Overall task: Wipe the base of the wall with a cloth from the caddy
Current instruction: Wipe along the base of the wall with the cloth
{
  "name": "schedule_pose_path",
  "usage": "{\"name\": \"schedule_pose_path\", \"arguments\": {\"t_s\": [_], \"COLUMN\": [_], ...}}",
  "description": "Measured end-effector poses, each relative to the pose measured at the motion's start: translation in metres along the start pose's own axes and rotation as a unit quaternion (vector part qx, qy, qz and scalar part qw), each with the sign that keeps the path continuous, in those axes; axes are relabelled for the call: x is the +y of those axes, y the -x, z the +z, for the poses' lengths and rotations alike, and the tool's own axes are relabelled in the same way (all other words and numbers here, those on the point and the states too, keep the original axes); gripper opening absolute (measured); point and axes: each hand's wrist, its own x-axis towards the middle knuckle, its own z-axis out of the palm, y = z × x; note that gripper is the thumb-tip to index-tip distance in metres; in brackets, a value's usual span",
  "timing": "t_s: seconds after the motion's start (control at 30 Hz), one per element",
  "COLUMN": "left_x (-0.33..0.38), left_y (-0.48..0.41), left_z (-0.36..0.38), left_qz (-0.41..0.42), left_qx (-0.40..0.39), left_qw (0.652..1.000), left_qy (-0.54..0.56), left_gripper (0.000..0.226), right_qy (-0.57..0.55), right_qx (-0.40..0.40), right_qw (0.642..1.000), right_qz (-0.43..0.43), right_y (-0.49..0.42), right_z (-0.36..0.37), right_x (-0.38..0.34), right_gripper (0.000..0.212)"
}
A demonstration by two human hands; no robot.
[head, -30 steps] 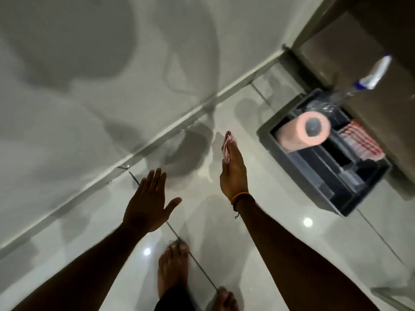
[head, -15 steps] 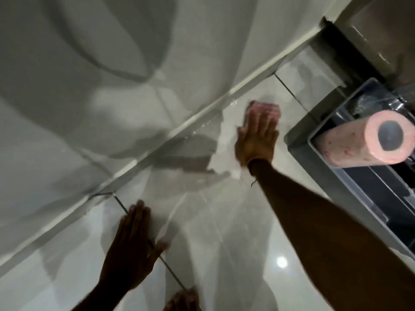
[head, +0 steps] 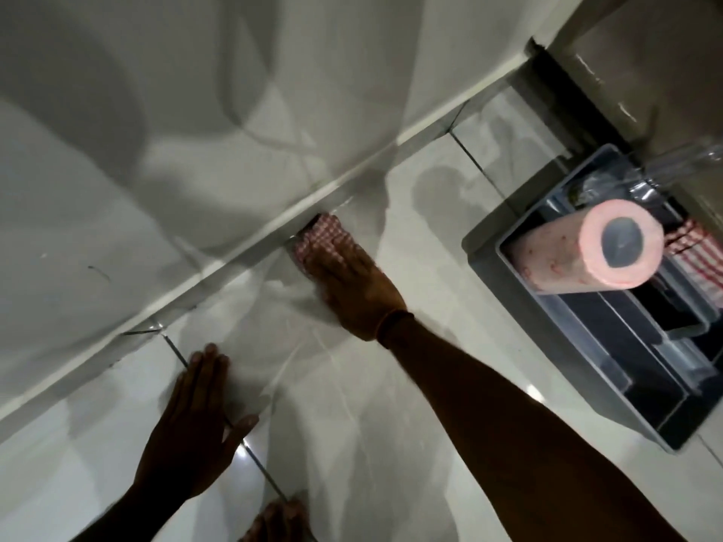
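My right hand [head: 354, 289] is now pressing the one checked cloth [head: 322, 238] flat against the wall base [head: 234, 254], having slid leftward from the single caddy [head: 485, 248]; my left hand [head: 191, 432] is resting open, empty, on the floor

no readable text anywhere

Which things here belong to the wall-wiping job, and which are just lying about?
In use: checked cloth under the right hand, pressed at the wall base; caddy it came from; left hand flat on the floor.
Lying about: paper roll, striped cloth, both in the caddy.
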Motion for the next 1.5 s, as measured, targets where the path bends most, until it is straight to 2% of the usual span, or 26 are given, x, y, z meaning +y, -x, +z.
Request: {"name": "schedule_pose_path", "arguments": {"t_s": [0.03,0.1,0.17,0.23,0.33,0.43,0.5,0.57,0.63,0.7,0.77,0.83,0.9,1.0,1.07,1.13,1.27,1.33,1.37,1.43,1.5], "left_x": [0.001,0.002,0.000,-0.002,-0.009,-0.008,-0.006,-0.009,-0.012,-0.012,-0.008,-0.007,-0.005,-0.006,-0.006,-0.006,-0.004,-0.005,-0.007,-0.007,-0.007], "left_y": [0.000,-0.001,-0.001,0.000,-0.001,0.000,-0.001,-0.001,-0.001,-0.002,-0.002,-0.001,-0.002,-0.002,-0.002,-0.002,-0.002,-0.001,-0.001,0.000,0.000], "left_z": [0.000,0.000,0.001,0.001,-0.001,-0.004,-0.005,-0.006,-0.009,-0.010,-0.012,-0.008,-0.005,-0.002,-0.004,-0.009,-0.016,-0.015,-0.015,-0.014,-0.015], "left_qz": [-0.002,-0.004,-0.007,0.002,0.012,0.011,0.024,0.034,0.032,0.033,0.032,0.031,0.028,0.026,0.030,0.034,0.028,0.024,0.023,0.025,0.026], "left_qx": [-0.004,-0.007,-0.003,-0.002,-0.004,-0.006,-0.005,-0.009,-0.016,-0.014,-0.010,0.000,0.007,0.007,0.003,0.000,-0.015,-0.017,-0.017,-0.013,-0.002], "left_qw": [1.000,1.000,1.000,1.000,1.000,1.000,1.000,0.999,0.999,0.999,0.999,0.999,0.999,0.999,0.999,0.999,0.999,0.999,0.999,1.000,1.000], "left_qy": [0.002,0.010,0.012,0.009,0.003,0.007,-0.007,-0.020,-0.028,-0.032,-0.028,-0.032,-0.032,-0.029,-0.029,-0.025,-0.021,-0.024,-0.022,-0.013,-0.002], "left_gripper": [0.102,0.101,0.100,0.099,0.098,0.098,0.099,0.100,0.101,0.100,0.100,0.099,0.098,0.098,0.097,0.097,0.097,0.097,0.098,0.098,0.097], "right_qy": [-0.003,0.000,0.021,0.000,-0.069,-0.030,-0.016,-0.012,-0.001,0.021,0.041,0.042,0.012,-0.063,-0.034,-0.020,-0.060,-0.044,-0.033,-0.018,-0.004], "right_qx": [0.005,0.053,0.079,0.054,0.034,0.065,0.056,-0.037,-0.110,-0.083,-0.032,-0.018,-0.027,-0.023,0.030,0.047,-0.030,-0.051,-0.050,-0.041,-0.014], "right_qw": [1.000,0.991,0.963,0.930,0.911,0.942,0.978,0.998,0.994,0.996,0.986,0.957,0.929,0.900,0.912,0.936,0.989,0.997,0.998,0.999,0.994], "right_qz": [0.019,0.122,0.256,0.363,0.406,0.329,0.202,0.049,-0.005,0.039,0.159,0.285,0.369,0.430,0.408,0.349,0.131,0.025,-0.002,0.009,0.108], "right_y": [0.000,-0.012,-0.034,-0.051,-0.069,-0.060,-0.038,-0.020,-0.014,-0.023,-0.038,-0.051,-0.062,-0.076,-0.075,-0.066,-0.035,-0.027,-0.027,-0.030,-0.035], "right_z": [0.001,-0.007,-0.025,-0.048,-0.064,-0.043,-0.019,-0.008,-0.009,-0.013,-0.027,-0.045,-0.060,-0.058,-0.040,-0.017,0.025,0.033,0.032,0.027,0.018], "right_x": [0.009,0.038,0.081,0.114,0.113,0.054,0.008,-0.024,-0.026,-0.004,0.038,0.093,0.138,0.132,0.079,0.012,-0.104,-0.119,-0.114,-0.090,-0.051], "right_gripper": [0.055,0.059,0.063,0.065,0.066,0.082,0.081,0.082,0.084,0.085,0.090,0.095,0.089,0.077,0.083,0.086,0.078,0.071,0.069,0.069,0.073]}}
